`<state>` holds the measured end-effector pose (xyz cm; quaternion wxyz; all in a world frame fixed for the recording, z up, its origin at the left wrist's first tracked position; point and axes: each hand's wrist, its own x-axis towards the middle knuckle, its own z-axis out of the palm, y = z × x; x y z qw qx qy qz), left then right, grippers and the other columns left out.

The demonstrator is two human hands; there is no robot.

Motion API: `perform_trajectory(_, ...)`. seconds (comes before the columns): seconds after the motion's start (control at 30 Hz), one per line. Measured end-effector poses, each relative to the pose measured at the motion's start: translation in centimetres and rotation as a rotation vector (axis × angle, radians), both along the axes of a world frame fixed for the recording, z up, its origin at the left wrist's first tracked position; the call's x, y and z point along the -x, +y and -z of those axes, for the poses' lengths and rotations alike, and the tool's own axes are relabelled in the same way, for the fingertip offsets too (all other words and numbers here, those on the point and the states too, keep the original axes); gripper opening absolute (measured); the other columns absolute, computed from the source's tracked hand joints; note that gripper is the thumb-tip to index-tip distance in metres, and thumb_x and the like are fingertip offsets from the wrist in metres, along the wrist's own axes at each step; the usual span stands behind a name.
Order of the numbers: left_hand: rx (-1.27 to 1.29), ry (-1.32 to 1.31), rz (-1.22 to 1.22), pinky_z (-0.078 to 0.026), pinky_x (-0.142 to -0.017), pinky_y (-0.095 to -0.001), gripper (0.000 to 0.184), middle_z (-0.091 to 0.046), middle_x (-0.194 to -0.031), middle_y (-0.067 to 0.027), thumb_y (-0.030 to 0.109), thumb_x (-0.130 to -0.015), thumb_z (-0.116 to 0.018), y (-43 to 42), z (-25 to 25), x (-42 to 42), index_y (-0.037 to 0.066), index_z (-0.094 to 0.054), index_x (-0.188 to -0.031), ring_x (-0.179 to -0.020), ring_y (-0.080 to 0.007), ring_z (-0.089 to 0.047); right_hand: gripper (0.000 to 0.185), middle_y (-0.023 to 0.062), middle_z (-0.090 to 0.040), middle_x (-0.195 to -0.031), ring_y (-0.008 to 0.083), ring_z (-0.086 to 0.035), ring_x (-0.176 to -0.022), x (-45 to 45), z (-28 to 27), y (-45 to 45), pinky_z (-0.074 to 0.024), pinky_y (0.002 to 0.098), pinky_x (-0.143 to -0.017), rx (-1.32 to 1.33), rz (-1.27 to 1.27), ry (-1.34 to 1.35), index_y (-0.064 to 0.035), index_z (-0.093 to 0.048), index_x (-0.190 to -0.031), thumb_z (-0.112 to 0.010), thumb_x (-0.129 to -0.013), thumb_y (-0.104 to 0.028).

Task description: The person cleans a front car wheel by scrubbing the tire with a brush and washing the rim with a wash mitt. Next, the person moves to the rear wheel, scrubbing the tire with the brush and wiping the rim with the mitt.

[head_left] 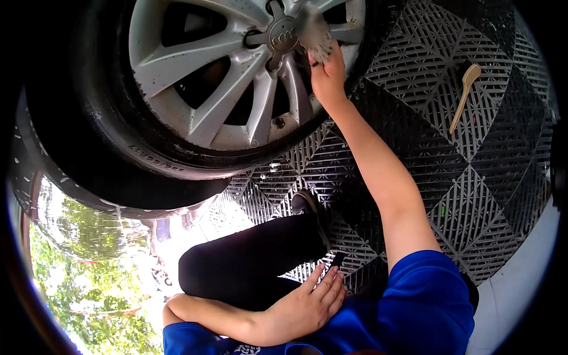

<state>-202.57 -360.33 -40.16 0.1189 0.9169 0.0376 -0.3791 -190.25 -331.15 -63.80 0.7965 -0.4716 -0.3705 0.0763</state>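
Observation:
My right hand (328, 74) reaches up to the silver alloy wheel (228, 109), beside its center cap (283, 34). Its fingers are closed around what looks like a greyish brush (315, 36) with ragged pale bristles, held over the spokes close to the hub. The brush is blurred, and the hand hides its handle. Down at my lap, my left hand (313, 302) lies flat against my body with its fingers stretched out, holding nothing. Around the wheel is a black tire (154, 155), dusty along its lower edge.
A wooden-handled brush (465, 97) lies on the black and grey slatted floor tiles (426, 41) to the right. Shiny bodywork (83, 231) reflects trees at the lower left. My bent leg (248, 257) and a shoe (303, 202) are below the tire.

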Motion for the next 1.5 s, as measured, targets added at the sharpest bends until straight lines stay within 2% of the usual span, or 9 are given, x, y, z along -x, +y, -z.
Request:
perform_trajectory(0.13, -0.019, -0.010, 0.039, -0.033, -0.106, -0.0517, 0.046, -0.053, -0.129, -0.0227, 0.021, -0.089, -0.042, -0.1, -0.2, -0.2, -0.004, -0.050, -0.127, -0.124, -0.0371, -0.048, 0.018, 0.0176, -0.062, -0.101, 0.0360, -0.057, -0.093, -0.3, 5.2, -0.4, -0.0447, 0.0381, -0.081, 0.399, -0.303, 0.354, -0.0029, -0.063, -0.101, -0.057, -0.088, -0.014)
perform_trajectory(0.23, 0.028, -0.003, 0.024, -0.033, -0.106, -0.0517, 0.046, -0.053, -0.129, -0.0230, 0.020, -0.089, -0.042, -0.7, 0.4, 0.4, -0.005, -0.050, -0.127, -0.124, -0.0373, -0.048, 0.021, 0.0202, -0.059, -0.103, 0.0407, -0.053, -0.099, 1.4, 2.5, -0.6, -0.0418, 0.0467, -0.085, 0.018, -0.086, 0.047, -0.0031, -0.062, -0.098, -0.061, -0.086, -0.020)
perform_trajectory(0.43, 0.028, -0.015, -0.023, -0.034, -0.105, -0.0514, 0.044, -0.054, -0.129, -0.0214, 0.020, -0.088, -0.044, -0.3, 0.5, -0.1, -0.003, -0.052, -0.125, -0.122, -0.0355, -0.049, 0.021, 0.0243, -0.060, -0.102, 0.0416, -0.051, -0.103, 2.3, 11.9, -2.8, -0.0408, 0.0472, -0.095, 0.768, -0.142, -0.465, 0.0023, -0.063, -0.094, -0.057, -0.074, -0.002)
perform_trajectory(0.47, 0.010, -0.026, -0.018, -0.034, -0.106, -0.0513, 0.043, -0.054, -0.128, -0.0207, 0.020, -0.088, -0.045, -0.2, 0.4, -0.1, -0.002, -0.053, -0.124, -0.122, -0.0347, -0.050, 0.021, 0.0263, -0.060, -0.101, 0.0417, -0.051, -0.107, 2.1, 13.7, -3.9, -0.0410, 0.0463, -0.096, 0.468, -0.014, -0.477, 0.0046, -0.065, -0.092, -0.058, -0.073, -0.002)
perform_trajectory(0.63, 0.022, -0.040, 0.012, -0.035, -0.105, -0.0514, 0.043, -0.055, -0.127, -0.0203, 0.020, -0.088, -0.045, -0.6, 0.6, -0.1, -0.002, -0.053, -0.124, -0.121, -0.0345, -0.051, 0.048, 0.0249, -0.054, -0.121, 0.0410, -0.047, -0.119, 3.7, 15.7, -7.9, -0.0338, 0.0538, -0.102, 0.641, -0.158, -0.710, 0.0019, -0.057, -0.118, -0.060, -0.071, -0.005)
perform_trajectory(0.8, 0.057, -0.009, 0.002, -0.032, -0.107, -0.0518, 0.045, -0.055, -0.127, -0.0226, 0.019, -0.089, -0.043, -0.7, 0.7, 0.1, -0.005, -0.051, -0.126, -0.123, -0.0364, -0.049, 0.024, 0.0140, -0.051, -0.133, 0.0286, -0.033, -0.137, 1.7, 4.1, -4.4, -0.0208, 0.0615, -0.108, 0.484, -0.086, -0.807, -0.0029, -0.068, -0.096, -0.060, -0.077, -0.016)
perform_trajectory(0.93, 0.057, 0.007, -0.023, -0.031, -0.107, -0.0525, 0.046, -0.054, -0.128, -0.0226, 0.020, -0.089, -0.044, -0.4, 0.9, -0.1, -0.005, -0.050, -0.127, -0.123, -0.0370, -0.048, 0.039, 0.0078, -0.056, -0.128, 0.0254, -0.038, -0.134, -2.0, 6.4, -0.6, -0.0239, 0.0582, -0.108, 0.196, 0.044, -1.001, -0.0080, -0.063, -0.116, -0.058, -0.078, -0.019)
perform_trajectory(1.1, 0.061, 0.011, 0.009, -0.033, -0.106, -0.0520, 0.046, -0.054, -0.128, -0.0222, 0.020, -0.089, -0.044, -0.2, 1.0, -1.0, -0.005, -0.050, -0.127, -0.123, -0.0366, -0.049, 0.028, -0.0014, -0.056, -0.128, 0.0179, -0.032, -0.137, -2.3, 5.7, -3.3, -0.0236, 0.0517, -0.110, 0.585, -0.161, -1.333, -0.0112, -0.067, -0.106, -0.054, -0.082, -0.017)
perform_trajectory(1.5, 0.024, -0.024, 0.012, -0.033, -0.106, -0.0522, 0.046, -0.053, -0.129, -0.0222, 0.020, -0.089, -0.044, 0.0, 0.4, -0.9, -0.004, -0.050, -0.127, -0.123, -0.0368, -0.048, 0.039, 0.0198, -0.046, -0.134, 0.0340, -0.035, -0.133, 3.3, 10.7, -9.2, -0.0302, 0.0543, -0.103, 0.420, -0.417, -0.659, 0.0024, -0.057, -0.115, -0.059, -0.078, -0.009)
